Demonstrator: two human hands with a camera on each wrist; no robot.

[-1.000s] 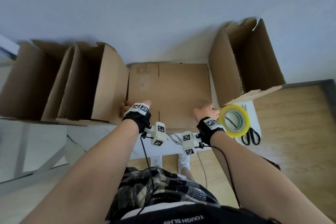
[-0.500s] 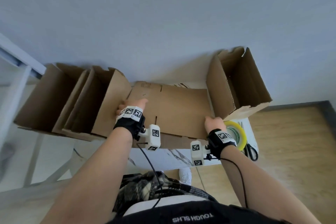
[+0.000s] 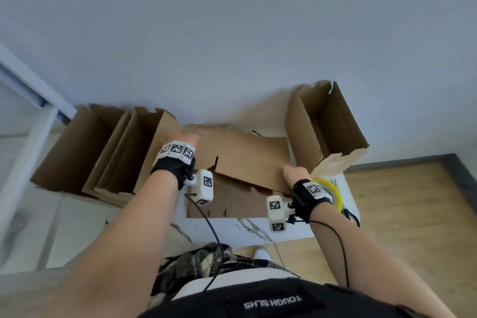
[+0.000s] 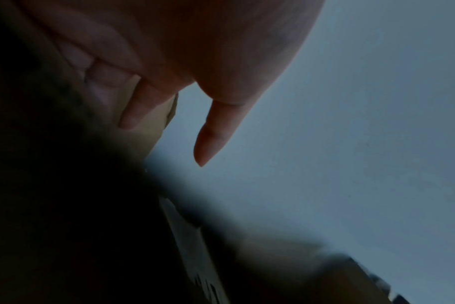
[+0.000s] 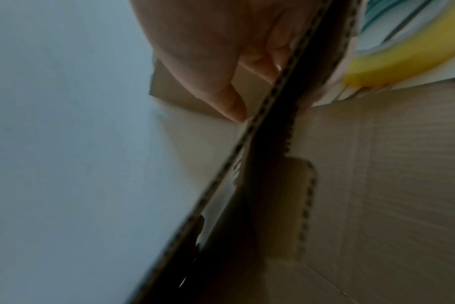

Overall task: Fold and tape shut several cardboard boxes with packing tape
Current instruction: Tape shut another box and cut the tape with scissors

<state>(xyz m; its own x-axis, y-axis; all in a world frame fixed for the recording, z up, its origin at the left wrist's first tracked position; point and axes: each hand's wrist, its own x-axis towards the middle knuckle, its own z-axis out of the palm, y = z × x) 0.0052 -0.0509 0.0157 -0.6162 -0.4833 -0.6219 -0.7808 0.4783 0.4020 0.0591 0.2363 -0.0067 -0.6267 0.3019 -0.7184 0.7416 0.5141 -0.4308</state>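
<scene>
The person stands at the white marble-pattern bench (image 3: 258,233) and holds a flattened cardboard box (image 3: 247,160) between the two hands. The left hand (image 3: 180,148) grips the far left edge of this box; in the left wrist view its fingers (image 4: 135,111) lie against the cardboard and the thumb stands apart from them, pointing freely. The right hand (image 3: 294,171) grips the near right corner; in the right wrist view the cardboard edge passes between the thumb and the fingers (image 5: 260,67), so it is pinching the sheet. The box is tilted, its near edge lifted off the bench, and another flat piece of cardboard (image 3: 232,201) lies under it, between the two wrists.

Just right of the right hand an opened box (image 3: 325,126) stands on its side with the open mouth toward the person. Under that box, near the right wrist, a roll of yellow packing tape (image 3: 333,190) lies flat on the bench. Something dark lies just beside the roll, but I cannot tell what it is. Left of the left hand, two more opened boxes (image 3: 111,150) lie close together against the grey wall (image 3: 232,33).
</scene>
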